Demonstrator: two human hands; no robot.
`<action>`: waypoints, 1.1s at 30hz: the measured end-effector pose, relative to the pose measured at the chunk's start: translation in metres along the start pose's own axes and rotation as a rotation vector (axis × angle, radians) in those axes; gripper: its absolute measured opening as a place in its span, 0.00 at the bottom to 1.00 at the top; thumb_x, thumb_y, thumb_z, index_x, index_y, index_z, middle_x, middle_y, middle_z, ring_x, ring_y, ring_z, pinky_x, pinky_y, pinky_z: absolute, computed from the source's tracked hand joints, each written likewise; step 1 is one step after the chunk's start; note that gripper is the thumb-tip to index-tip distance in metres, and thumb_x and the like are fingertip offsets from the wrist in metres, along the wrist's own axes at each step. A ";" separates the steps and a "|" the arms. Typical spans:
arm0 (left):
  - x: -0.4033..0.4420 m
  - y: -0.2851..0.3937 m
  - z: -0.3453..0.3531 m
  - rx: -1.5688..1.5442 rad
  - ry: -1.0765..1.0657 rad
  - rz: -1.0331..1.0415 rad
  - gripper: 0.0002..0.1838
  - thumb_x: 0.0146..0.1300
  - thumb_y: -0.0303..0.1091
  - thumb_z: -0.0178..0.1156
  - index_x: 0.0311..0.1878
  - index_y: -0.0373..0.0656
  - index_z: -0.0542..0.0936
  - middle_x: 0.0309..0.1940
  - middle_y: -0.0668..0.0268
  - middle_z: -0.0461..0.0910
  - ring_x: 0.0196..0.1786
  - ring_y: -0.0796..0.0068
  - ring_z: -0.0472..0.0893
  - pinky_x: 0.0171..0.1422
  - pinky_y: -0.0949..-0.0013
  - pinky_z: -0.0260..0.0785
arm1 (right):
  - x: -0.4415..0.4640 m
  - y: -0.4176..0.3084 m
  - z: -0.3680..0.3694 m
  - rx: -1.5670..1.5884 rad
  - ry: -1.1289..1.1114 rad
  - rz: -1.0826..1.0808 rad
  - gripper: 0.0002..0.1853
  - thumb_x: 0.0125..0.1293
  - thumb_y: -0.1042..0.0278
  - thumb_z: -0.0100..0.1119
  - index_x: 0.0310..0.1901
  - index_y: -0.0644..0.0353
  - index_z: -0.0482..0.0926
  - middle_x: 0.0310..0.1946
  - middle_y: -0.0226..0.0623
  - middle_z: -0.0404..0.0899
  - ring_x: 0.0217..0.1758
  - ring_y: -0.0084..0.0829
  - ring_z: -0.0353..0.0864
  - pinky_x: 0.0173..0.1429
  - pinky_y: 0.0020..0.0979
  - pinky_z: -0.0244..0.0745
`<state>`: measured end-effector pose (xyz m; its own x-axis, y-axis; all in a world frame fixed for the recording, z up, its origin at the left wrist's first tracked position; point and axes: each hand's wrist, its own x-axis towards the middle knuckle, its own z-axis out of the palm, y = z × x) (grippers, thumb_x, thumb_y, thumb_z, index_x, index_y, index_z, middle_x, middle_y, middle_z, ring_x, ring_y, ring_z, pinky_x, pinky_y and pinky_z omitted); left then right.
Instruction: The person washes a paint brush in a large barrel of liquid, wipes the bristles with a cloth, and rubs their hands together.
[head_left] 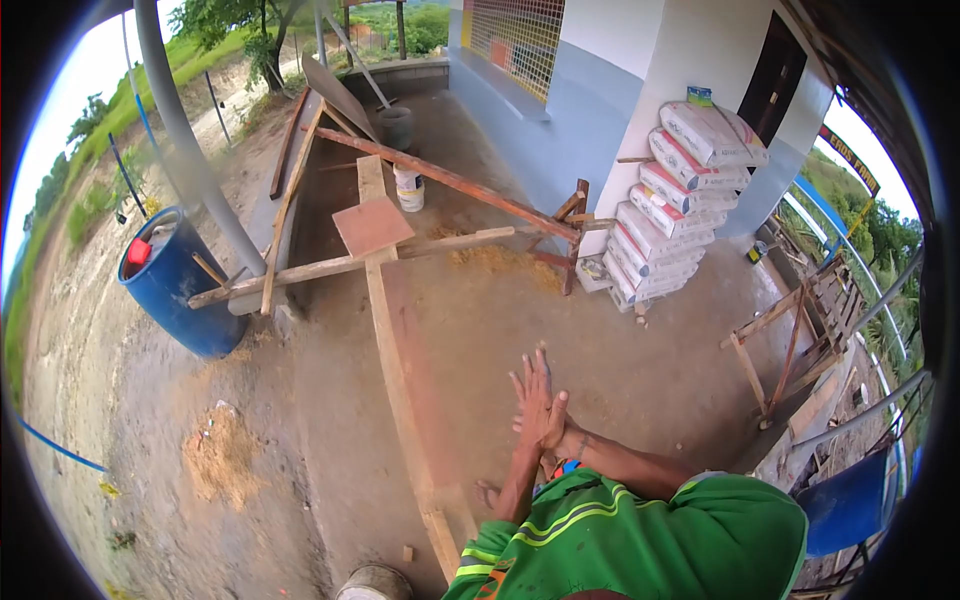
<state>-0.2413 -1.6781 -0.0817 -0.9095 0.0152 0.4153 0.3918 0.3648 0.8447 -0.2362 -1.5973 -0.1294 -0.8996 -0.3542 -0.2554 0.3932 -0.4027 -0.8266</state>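
Observation:
My left hand (537,412) and my right hand (572,440) meet in front of my green shirt, palm against palm. The left one lies over the right, its fingers stretched out. Fingers of the right hand show partly behind it, also extended; the rest is covered. I see nothing held in either hand. To the left of them runs a long wooden beam (402,370), with a square reddish-brown board (372,226) resting across its far part.
A blue barrel (185,290) stands at left. Stacked cement bags (655,235) lean by the wall. Wooden poles (450,185) cross ahead, near a white bucket (409,190). A wooden trestle (770,360) is at right. A sawdust-like heap (222,455) and a bucket (375,583) lie lower left.

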 end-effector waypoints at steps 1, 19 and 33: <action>-0.001 -0.010 0.005 -0.011 -0.007 -0.011 0.44 0.69 0.63 0.32 0.75 0.36 0.44 0.77 0.53 0.43 0.78 0.46 0.37 0.77 0.43 0.19 | -0.004 0.000 -0.008 0.013 0.073 0.192 0.33 0.72 0.45 0.37 0.69 0.60 0.58 0.69 0.35 0.57 0.72 0.32 0.53 0.74 0.36 0.47; 0.044 0.059 0.096 -0.085 -0.195 0.115 0.41 0.71 0.59 0.28 0.74 0.31 0.45 0.75 0.44 0.41 0.78 0.47 0.39 0.77 0.43 0.22 | -0.018 -0.078 -0.058 0.370 0.278 -0.088 0.33 0.73 0.45 0.33 0.71 0.59 0.56 0.72 0.37 0.57 0.73 0.35 0.57 0.74 0.44 0.53; 0.035 -0.045 0.327 -0.473 -0.550 -0.629 0.43 0.70 0.64 0.31 0.75 0.37 0.45 0.75 0.47 0.46 0.78 0.53 0.44 0.78 0.53 0.31 | -0.045 -0.153 -0.228 -0.769 0.487 -0.549 0.30 0.76 0.51 0.30 0.71 0.65 0.56 0.71 0.48 0.55 0.76 0.41 0.51 0.77 0.39 0.42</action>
<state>-0.3359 -1.3901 -0.2159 -0.8632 0.4230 -0.2756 -0.2844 0.0436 0.9577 -0.2991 -1.3267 -0.1055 -0.9632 0.1592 0.2165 -0.1623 0.2973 -0.9409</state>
